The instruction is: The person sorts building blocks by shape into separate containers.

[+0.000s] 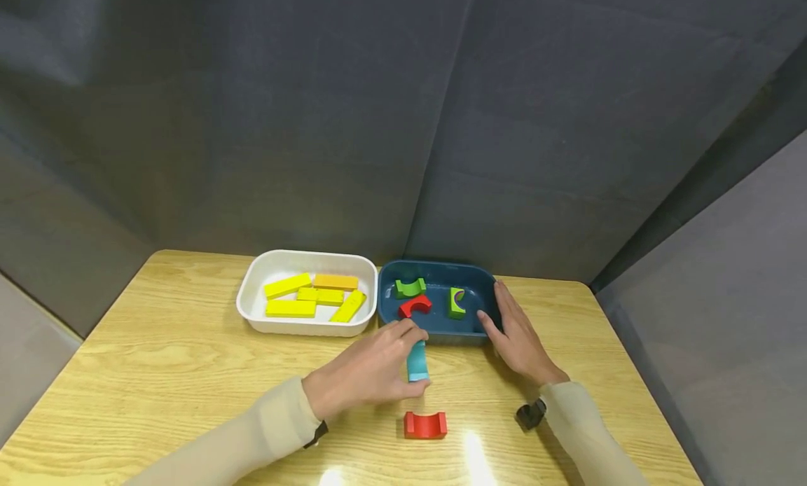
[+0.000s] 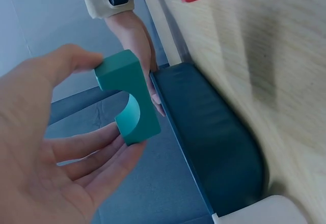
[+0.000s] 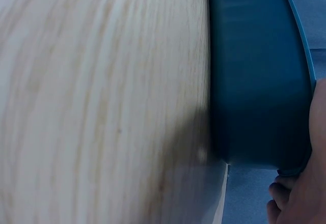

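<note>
My left hand (image 1: 372, 367) pinches a teal arch block (image 2: 144, 104) by its two ends, between thumb and fingertips. It holds the block just in front of the dark blue tray (image 1: 463, 339), with the curved cutout toward the palm in the left wrist view. At the tray's right end, my right hand (image 1: 522, 342) grips the rim, thumb inside and fingers along the outer wall. Inside the tray lie a green arch block (image 1: 410, 288), a red arch block (image 1: 415, 305) and a second green block (image 1: 457, 304). Nearer me, another red arch block (image 1: 425, 426) rests on the table.
A white tray (image 1: 249, 311) with several yellow bars (image 1: 291, 309) and an orange bar (image 1: 335, 282) stands directly left of the dark blue tray. Both trays sit along the back edge of the wooden table (image 1: 157, 374). Dark grey curtains (image 1: 315, 122) hang behind it.
</note>
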Motion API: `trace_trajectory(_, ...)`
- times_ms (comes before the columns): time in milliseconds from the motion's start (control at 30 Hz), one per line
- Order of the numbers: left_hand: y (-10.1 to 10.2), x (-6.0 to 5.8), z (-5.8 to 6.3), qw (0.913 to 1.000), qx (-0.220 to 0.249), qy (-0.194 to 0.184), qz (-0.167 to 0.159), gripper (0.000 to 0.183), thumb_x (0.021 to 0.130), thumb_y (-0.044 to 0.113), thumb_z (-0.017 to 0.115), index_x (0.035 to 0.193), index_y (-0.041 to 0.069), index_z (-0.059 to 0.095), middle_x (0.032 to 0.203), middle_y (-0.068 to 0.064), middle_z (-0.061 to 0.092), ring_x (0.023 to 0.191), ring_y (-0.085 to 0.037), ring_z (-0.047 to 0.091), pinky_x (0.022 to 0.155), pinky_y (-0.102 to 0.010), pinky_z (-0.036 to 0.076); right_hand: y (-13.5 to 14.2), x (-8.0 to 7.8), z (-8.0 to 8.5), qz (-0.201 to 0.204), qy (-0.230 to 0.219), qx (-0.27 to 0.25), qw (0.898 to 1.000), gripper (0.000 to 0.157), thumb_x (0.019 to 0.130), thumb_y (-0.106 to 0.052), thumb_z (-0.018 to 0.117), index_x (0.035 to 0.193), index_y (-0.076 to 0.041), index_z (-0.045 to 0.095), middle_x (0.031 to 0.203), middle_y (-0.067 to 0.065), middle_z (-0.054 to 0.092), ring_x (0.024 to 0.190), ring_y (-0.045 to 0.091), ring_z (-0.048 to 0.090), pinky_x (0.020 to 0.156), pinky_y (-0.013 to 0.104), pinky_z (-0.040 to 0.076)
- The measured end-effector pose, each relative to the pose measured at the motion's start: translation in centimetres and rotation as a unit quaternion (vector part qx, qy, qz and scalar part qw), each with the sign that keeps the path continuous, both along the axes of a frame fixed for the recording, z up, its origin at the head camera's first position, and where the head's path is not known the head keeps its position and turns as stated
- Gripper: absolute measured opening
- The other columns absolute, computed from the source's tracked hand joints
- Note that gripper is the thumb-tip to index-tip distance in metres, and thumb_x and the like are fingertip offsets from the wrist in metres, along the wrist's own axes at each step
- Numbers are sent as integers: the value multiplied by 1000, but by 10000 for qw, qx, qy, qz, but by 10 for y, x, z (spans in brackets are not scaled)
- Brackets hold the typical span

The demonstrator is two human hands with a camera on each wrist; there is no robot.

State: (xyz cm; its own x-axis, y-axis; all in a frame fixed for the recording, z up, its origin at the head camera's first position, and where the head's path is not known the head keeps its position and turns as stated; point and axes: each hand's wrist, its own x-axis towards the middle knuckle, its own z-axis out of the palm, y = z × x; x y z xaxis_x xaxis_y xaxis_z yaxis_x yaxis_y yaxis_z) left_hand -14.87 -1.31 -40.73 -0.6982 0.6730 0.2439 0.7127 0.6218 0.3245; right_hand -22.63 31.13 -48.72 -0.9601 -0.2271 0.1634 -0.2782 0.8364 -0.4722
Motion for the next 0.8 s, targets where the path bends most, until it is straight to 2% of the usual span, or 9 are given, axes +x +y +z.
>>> trace_trajectory(267, 5, -15, 5, 9998, 179, -103, 15, 63, 91, 43, 83, 138, 5, 66, 136, -9, 68, 120, -23, 66, 101, -32, 59, -1, 1, 0, -1, 29, -21, 10000, 83, 114, -51, 45, 172, -3, 11, 180, 15, 8, 164, 43, 14, 127, 69, 18)
trace_trajectory(433, 8, -25, 12, 9996, 266, 64, -75, 63, 91, 42, 83, 137, 3, 66, 135, -10, 68, 118, -23, 66, 103, -33, 58, 0, 3, 0, -48, -36, -39, 10000, 83, 114, -52, 45, 173, -5, 10, 180, 15, 8, 164, 42, 13, 128, 68, 17)
trace_trajectory(567, 14, -37, 17, 9997, 114, 220, -8, 62, 92, 43, 82, 138, 4, 67, 135, -10, 67, 116, -22, 67, 101, -31, 59, 0, 1, 0, -87, -54, 0, 9999, 84, 113, -53, 44, 173, -6, 9, 180, 16, 8, 164, 42, 13, 128, 68, 17)
trace_trajectory(800, 24, -53, 24, 9992, -217, 300, 113, 66, 94, 46, 80, 142, 3, 65, 140, -13, 66, 120, -24, 67, 103, -36, 59, -1, -1, -1, -85, -73, 35, 9999, 84, 113, -53, 44, 173, -8, 7, 181, 13, 5, 164, 41, 13, 128, 68, 17)
